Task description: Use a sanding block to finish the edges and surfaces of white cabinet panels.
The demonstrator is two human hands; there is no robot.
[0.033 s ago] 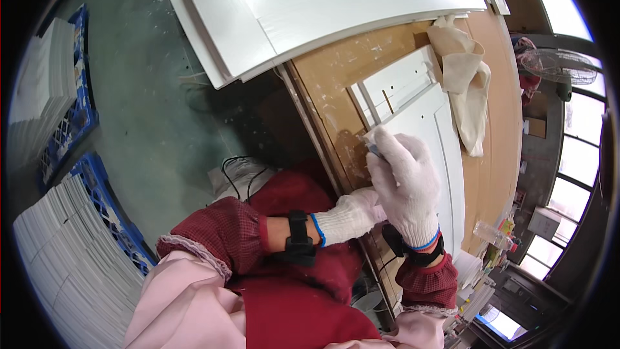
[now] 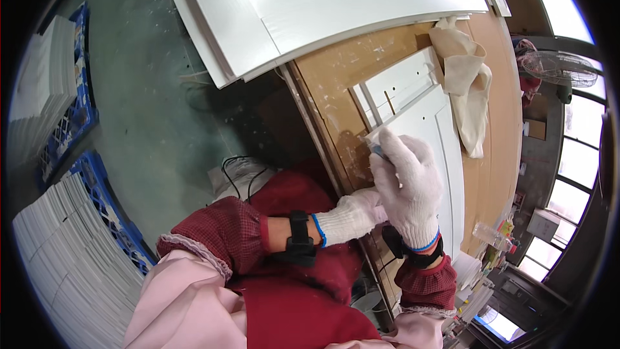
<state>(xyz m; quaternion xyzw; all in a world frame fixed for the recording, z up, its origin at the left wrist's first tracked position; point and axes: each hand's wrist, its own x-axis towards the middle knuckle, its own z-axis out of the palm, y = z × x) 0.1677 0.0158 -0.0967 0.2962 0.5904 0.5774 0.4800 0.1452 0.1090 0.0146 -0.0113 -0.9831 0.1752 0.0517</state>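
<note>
1. Pinching small bluish piece (image 2: 377, 149) btwn thumb & fingers of gloved R hand (image 2: 407, 184), at far-L corner of grooved white panel (image 2: 447, 155).
2. Holding gloved L hand (image 2: 356, 214) nr panel's L edge; can't tell if gripping, w/ fingers partly hidden.
3. Seeing drilled white board (image 2: 403, 81) just beyond panel.
4. Noting beige cloth (image 2: 475, 119) R of panel, on brown table (image 2: 336, 97); also stacked white boards (image 2: 336, 0) well beyond panel.
</note>
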